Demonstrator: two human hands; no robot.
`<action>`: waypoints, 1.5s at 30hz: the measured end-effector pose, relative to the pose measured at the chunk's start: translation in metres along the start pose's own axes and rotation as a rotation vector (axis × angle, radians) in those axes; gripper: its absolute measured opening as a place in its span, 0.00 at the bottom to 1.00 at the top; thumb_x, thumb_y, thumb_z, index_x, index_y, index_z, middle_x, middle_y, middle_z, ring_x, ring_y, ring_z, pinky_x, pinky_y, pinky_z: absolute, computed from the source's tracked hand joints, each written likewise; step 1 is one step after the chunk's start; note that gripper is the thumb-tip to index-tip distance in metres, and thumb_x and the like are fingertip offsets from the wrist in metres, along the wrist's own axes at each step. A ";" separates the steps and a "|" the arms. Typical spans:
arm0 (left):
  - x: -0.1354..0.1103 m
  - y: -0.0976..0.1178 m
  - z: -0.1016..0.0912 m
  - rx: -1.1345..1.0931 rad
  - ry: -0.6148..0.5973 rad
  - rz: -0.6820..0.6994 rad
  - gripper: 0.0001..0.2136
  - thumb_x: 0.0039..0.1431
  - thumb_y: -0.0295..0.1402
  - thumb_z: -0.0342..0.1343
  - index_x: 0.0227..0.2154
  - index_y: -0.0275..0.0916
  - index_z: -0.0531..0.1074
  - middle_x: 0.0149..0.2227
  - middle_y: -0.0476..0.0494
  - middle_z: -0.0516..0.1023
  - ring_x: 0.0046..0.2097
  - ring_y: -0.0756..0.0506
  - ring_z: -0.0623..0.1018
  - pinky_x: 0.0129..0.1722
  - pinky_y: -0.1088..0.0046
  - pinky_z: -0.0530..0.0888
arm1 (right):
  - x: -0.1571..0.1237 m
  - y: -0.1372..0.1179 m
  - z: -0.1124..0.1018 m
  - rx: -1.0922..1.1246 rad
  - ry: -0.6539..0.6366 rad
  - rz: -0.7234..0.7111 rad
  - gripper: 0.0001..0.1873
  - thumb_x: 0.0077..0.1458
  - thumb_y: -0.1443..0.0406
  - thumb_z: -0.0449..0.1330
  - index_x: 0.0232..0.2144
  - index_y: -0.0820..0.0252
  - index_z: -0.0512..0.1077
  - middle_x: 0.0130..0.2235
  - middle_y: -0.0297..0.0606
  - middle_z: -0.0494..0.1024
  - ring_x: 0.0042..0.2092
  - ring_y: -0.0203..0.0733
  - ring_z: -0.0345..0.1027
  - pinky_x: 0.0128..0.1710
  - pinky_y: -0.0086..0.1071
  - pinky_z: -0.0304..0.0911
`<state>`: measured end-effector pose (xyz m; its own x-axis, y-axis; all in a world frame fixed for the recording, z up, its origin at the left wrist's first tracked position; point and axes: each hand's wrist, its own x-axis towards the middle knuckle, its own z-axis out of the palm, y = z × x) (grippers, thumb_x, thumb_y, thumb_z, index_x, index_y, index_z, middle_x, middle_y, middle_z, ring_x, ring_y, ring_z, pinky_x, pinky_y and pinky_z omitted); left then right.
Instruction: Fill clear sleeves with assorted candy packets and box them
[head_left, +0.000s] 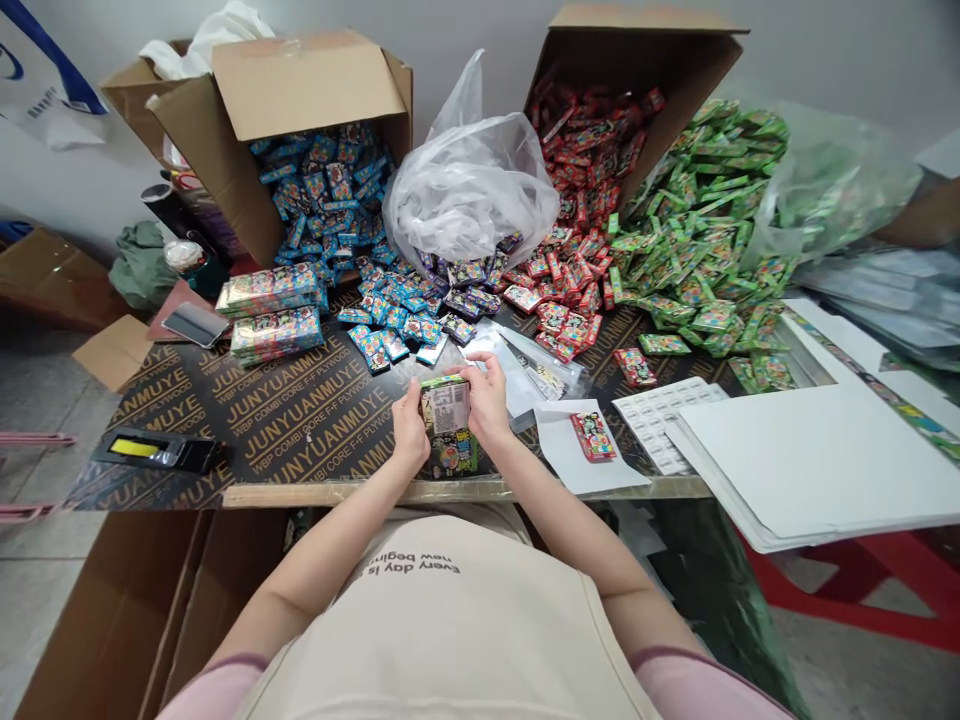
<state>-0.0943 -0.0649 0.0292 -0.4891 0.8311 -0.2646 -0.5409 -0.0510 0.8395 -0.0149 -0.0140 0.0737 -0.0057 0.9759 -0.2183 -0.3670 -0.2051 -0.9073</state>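
Observation:
Close to the table's front edge, a printed box (450, 425) with colourful pictures and a pale printed panel is held upright between both hands. My left hand (410, 428) grips its left side, fingers closed against it. At the upper right corner, my right hand (489, 400) pinches the box near its top edge. Just beyond the hands lie clear plastic sleeves (551, 372) and several small blue packets (409, 325). To the right, one red packet (593, 437) rests on a sheet of white paper (559, 470).
Blue packets (322, 185) spill from a carton (300, 95) at back left, red ones (592, 150) from another. A green packet heap (697, 220) stands at right. Stacked boxes (276, 330), a black cutter-like tool (157, 450), label sheets (660, 420) and white boards (810, 460) lie around.

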 end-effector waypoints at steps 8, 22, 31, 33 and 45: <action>0.002 0.019 0.017 -0.051 -0.109 -0.087 0.10 0.44 0.38 0.61 0.27 0.37 0.80 0.30 0.46 0.82 0.36 0.45 0.80 0.40 0.70 0.73 | -0.004 -0.010 -0.016 -0.043 -0.080 -0.080 0.22 0.40 0.67 0.54 0.40 0.51 0.56 0.31 0.27 0.80 0.27 0.39 0.74 0.30 0.32 0.68; 0.008 0.027 0.027 0.084 -0.129 0.103 0.03 0.42 0.30 0.56 0.22 0.38 0.73 0.25 0.50 0.75 0.29 0.50 0.74 0.35 0.73 0.71 | -0.005 0.001 -0.044 0.035 -0.110 0.048 0.15 0.42 0.60 0.65 0.35 0.57 0.72 0.36 0.36 0.82 0.41 0.47 0.76 0.45 0.42 0.70; 0.017 0.057 0.015 0.518 -0.377 0.175 0.10 0.38 0.35 0.69 0.25 0.36 0.78 0.27 0.45 0.79 0.29 0.48 0.75 0.32 0.72 0.71 | -0.004 -0.009 -0.067 -0.303 -0.158 -0.318 0.07 0.47 0.59 0.68 0.30 0.54 0.81 0.34 0.33 0.83 0.37 0.43 0.75 0.45 0.40 0.70; 0.024 0.064 0.017 0.527 -0.408 0.108 0.12 0.34 0.35 0.71 0.23 0.35 0.79 0.25 0.45 0.79 0.27 0.49 0.74 0.30 0.72 0.71 | -0.001 -0.017 -0.066 -0.322 -0.201 -0.292 0.07 0.45 0.60 0.69 0.27 0.55 0.80 0.30 0.32 0.82 0.32 0.41 0.74 0.38 0.37 0.71; 0.017 0.078 0.012 1.010 -0.720 0.727 0.08 0.52 0.38 0.61 0.24 0.40 0.76 0.31 0.42 0.80 0.35 0.44 0.78 0.38 0.67 0.74 | -0.008 -0.022 -0.073 -0.420 -0.300 -0.400 0.11 0.50 0.54 0.65 0.27 0.54 0.79 0.31 0.34 0.81 0.35 0.42 0.75 0.40 0.38 0.71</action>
<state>-0.1363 -0.0480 0.0964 0.1698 0.9014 0.3982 0.5308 -0.4241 0.7337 0.0609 -0.0228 0.0697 -0.2257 0.9490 0.2200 -0.0006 0.2257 -0.9742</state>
